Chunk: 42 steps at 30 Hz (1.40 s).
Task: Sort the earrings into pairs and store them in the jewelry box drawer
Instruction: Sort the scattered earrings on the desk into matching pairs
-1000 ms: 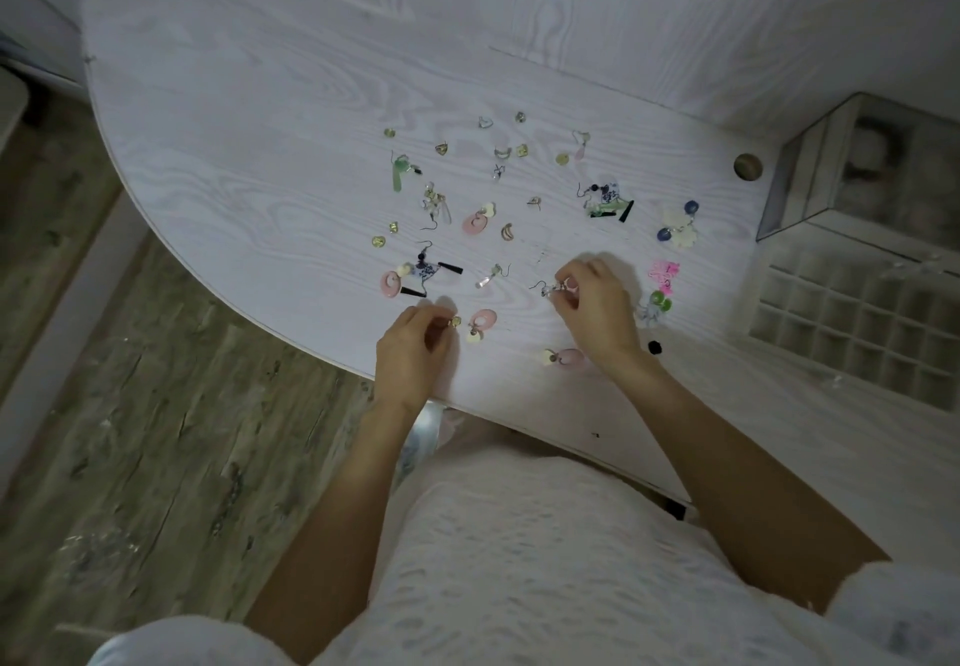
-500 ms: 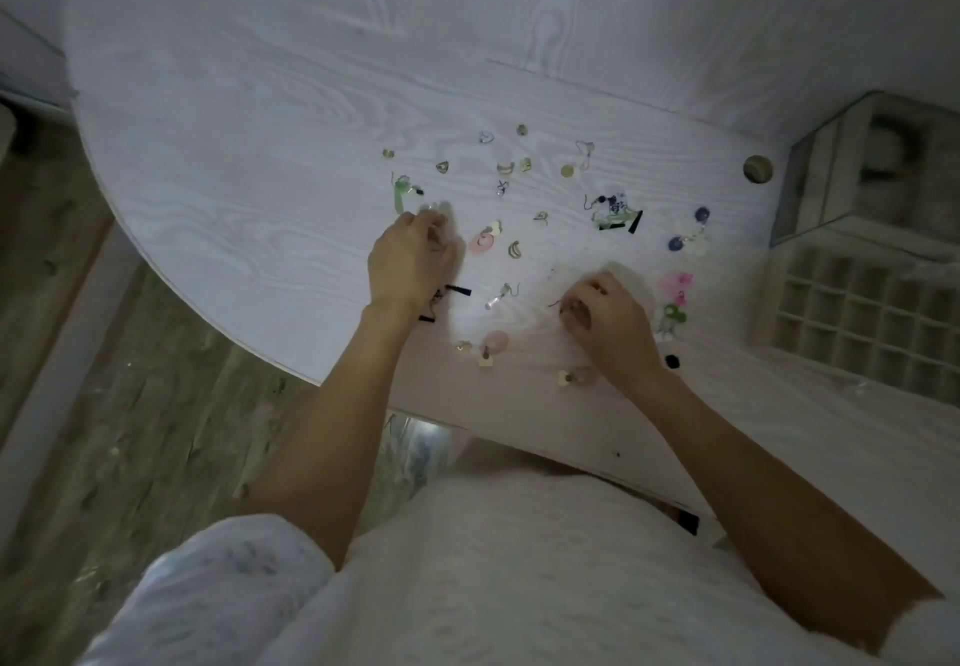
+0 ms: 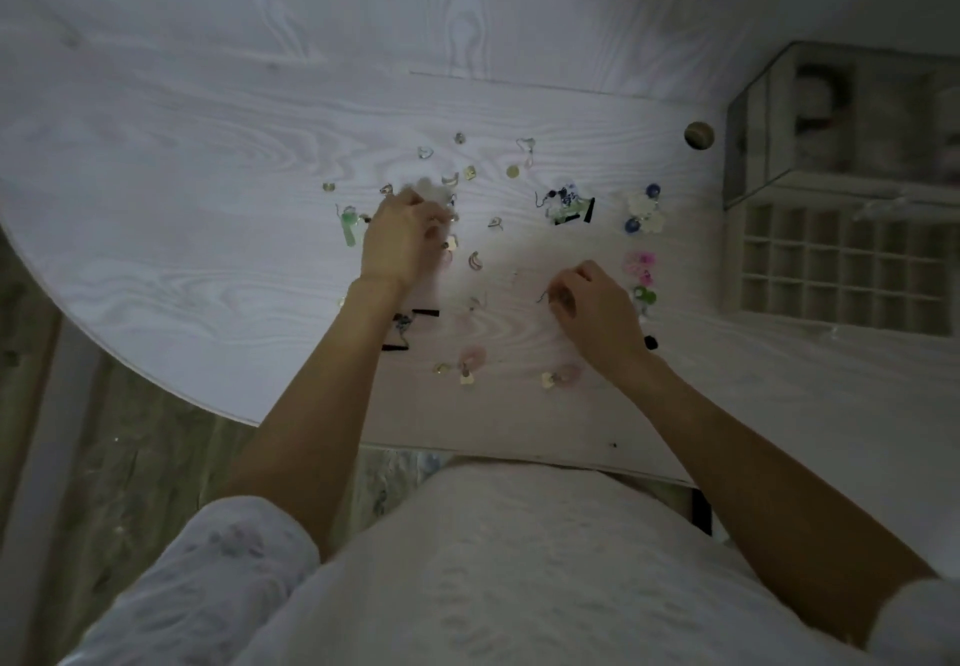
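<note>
Closest to me, two pink round earrings (image 3: 472, 356) with small gold bits lie near the front edge of the white table (image 3: 182, 229), a little apart from each other. A bit farther in, my right hand (image 3: 597, 312) has its fingers curled together, pinching a thin wire earring hook (image 3: 544, 295). My left hand (image 3: 400, 239) reaches farther out, with its fingers bent down among the small pieces; I cannot tell if it holds one. Beside it lies a green earring (image 3: 349, 226). Past my hands, more tiny earrings are spread out: gold dots, silver loops, a dark and green bunch (image 3: 566, 205), and white flowers with blue beads (image 3: 644, 208). Pink ones (image 3: 640, 263) sit just right of my right hand. Far right stands the jewelry box (image 3: 841, 130), with its drawer (image 3: 836, 270) of little square holes pulled out.
</note>
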Available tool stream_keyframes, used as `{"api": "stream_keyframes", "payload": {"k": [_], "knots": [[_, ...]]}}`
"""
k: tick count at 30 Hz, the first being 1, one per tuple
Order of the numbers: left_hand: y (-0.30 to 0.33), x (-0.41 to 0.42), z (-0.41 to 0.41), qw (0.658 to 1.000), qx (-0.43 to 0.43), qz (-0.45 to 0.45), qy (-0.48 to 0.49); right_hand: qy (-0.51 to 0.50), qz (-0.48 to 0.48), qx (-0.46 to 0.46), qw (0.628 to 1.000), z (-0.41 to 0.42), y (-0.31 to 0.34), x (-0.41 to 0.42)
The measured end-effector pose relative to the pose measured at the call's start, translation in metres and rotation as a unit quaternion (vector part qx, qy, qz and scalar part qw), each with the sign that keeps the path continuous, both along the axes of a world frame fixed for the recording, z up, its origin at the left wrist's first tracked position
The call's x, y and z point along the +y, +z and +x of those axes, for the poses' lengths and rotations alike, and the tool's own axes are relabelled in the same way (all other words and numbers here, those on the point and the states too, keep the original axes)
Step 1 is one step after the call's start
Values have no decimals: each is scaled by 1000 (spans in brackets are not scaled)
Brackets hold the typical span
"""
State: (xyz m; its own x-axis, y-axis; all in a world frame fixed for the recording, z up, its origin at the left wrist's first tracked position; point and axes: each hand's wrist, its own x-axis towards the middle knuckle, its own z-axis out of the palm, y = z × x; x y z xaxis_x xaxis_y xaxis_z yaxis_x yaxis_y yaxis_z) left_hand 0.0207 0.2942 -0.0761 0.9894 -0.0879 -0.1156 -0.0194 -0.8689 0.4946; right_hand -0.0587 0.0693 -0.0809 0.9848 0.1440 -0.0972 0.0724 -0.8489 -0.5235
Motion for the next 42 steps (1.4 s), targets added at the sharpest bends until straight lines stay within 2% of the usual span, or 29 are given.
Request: {"api": "stream_keyframes", "payload": {"k": [6, 9, 13, 18, 22, 29, 33, 36, 42], "knots": [[9, -14, 18, 990, 47, 4, -132, -14, 7, 7, 1000, -10, -2, -1], [16, -28, 20, 978, 70, 53, -188, -18, 11, 8, 1000, -11, -1, -1], [20, -44, 5, 970, 55, 133, -198, -35, 13, 12, 999, -13, 0, -1], [10, -56, -32, 981, -10, 107, -165, -57, 7, 19, 998, -19, 6, -4], [-1, -60, -42, 987, -55, 86, -122, -32, 11, 50, 998, -22, 7, -3], [-5, -68, -44, 976, -100, 75, -176, -12, -1, 31, 999, -30, 1, 0], [-6, -82, -56, 972, -74, 62, -215, -46, -10, 24, 999, -38, 0, -12], [-7, -94, -68, 976, -51, 42, -209, -85, -15, 20, 996, -42, -2, -21], [-6, -112, -76, 996, 27, -68, -58, -155, 34, 50, 986, -23, 11, -12]]}}
